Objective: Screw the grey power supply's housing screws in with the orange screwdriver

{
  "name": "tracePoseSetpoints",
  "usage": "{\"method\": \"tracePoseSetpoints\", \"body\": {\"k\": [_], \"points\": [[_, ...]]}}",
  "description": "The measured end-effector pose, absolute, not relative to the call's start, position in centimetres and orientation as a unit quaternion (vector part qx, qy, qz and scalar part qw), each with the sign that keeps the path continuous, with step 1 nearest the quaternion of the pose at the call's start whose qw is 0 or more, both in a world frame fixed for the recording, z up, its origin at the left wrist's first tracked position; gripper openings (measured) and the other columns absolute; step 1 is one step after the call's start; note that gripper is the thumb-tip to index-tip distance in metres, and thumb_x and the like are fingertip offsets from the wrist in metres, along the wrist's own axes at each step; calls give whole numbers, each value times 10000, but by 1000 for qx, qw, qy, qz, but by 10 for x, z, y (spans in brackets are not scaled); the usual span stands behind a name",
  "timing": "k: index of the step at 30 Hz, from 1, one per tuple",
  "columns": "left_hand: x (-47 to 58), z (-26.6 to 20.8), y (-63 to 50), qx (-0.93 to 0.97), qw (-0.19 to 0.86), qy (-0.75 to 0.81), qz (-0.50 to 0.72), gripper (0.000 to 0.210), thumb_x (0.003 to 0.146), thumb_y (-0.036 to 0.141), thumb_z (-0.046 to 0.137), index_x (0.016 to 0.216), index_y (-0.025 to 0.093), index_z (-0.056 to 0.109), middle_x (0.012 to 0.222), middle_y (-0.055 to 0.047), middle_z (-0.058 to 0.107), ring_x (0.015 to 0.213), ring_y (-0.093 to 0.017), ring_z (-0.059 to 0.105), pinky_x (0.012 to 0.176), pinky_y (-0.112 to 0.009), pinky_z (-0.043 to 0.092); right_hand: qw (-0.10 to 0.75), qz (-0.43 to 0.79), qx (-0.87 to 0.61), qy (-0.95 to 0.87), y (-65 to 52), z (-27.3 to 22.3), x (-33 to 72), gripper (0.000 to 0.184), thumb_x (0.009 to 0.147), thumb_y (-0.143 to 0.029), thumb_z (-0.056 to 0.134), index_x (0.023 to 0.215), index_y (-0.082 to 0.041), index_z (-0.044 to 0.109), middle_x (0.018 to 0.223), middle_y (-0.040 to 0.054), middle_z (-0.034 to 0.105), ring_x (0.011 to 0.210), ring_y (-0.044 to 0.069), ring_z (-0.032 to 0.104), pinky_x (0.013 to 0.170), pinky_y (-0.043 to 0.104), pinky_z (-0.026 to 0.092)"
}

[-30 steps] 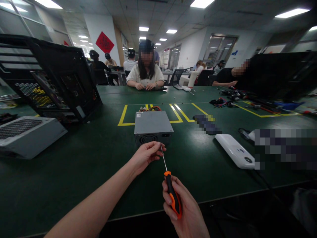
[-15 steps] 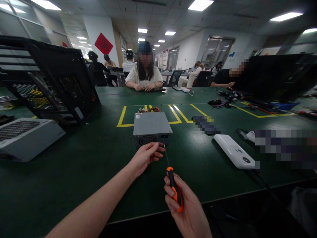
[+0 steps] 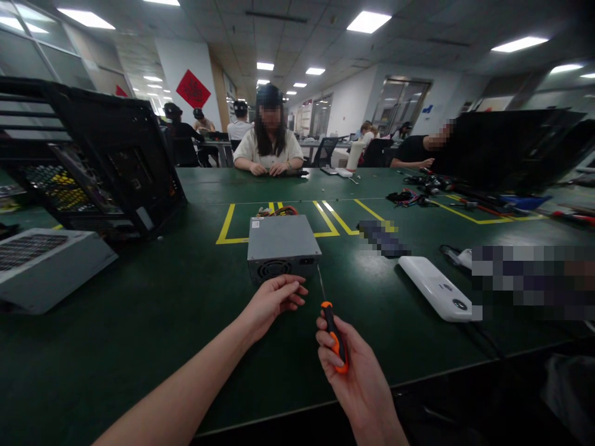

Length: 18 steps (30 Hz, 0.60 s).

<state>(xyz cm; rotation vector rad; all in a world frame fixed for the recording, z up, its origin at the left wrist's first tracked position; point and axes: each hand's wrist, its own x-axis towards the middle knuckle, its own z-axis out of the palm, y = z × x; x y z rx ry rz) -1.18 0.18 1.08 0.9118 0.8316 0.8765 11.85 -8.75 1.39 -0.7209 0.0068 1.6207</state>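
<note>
A grey computer power supply (image 3: 283,238) sits on the green table with its fan grille and socket facing me and coloured cables behind it. My right hand (image 3: 346,353) is wrapped round the orange and black handle of a screwdriver (image 3: 335,341). The thin shaft points up and away from me, its tip by the lower right corner of the power supply's near face; whether they touch I cannot tell. Just in front of the fan grille is my left hand (image 3: 279,297), its fingers loosely bent and apart, with nothing visible in them.
To the left stand an open black computer case (image 3: 93,155) and another grey metal box (image 3: 51,266). A white power bank-like device (image 3: 434,288) with a cable lies right. Yellow tape (image 3: 225,223) marks the table (image 3: 186,347). Across it sits a person (image 3: 269,142); cables (image 3: 409,195) lie beyond.
The screwdriver has moved away from my left fingertips, forward and right to the power supply's right corner. My left hand has shifted slightly down. The view has tilted a little.
</note>
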Motion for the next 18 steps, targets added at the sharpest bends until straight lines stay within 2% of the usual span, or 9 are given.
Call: {"method": "tracePoseSetpoints", "body": {"k": [5, 10, 18], "points": [[-12, 12, 1, 418, 725, 377, 397, 184, 781, 202, 606, 949, 130, 628, 848, -65, 645, 641, -78, 584, 578, -172, 436, 629, 710, -317, 14, -86, 16, 117, 44, 793, -110, 515, 789, -110, 559, 670, 17, 558, 439, 11, 433, 306, 74, 294], [-12, 12, 1, 422, 724, 381, 392, 177, 797, 189, 580, 959, 130, 621, 854, -62, 638, 644, -74, 585, 577, -165, 437, 631, 705, -324, 6, -84, 15, 118, 37, 772, -119, 558, 801, -103, 576, 677, 21, 570, 458, 15, 458, 311, 73, 302], [-13, 11, 2, 425, 724, 375, 392, 185, 783, 195, 596, 951, 123, 621, 853, -68, 637, 639, -77, 582, 572, -169, 433, 668, 635, -386, -45, -86, 9, 121, 296, 605, -207, 766, 849, -122, 620, 767, 37, 628, 596, 57, 565, 380, 73, 394]]}}
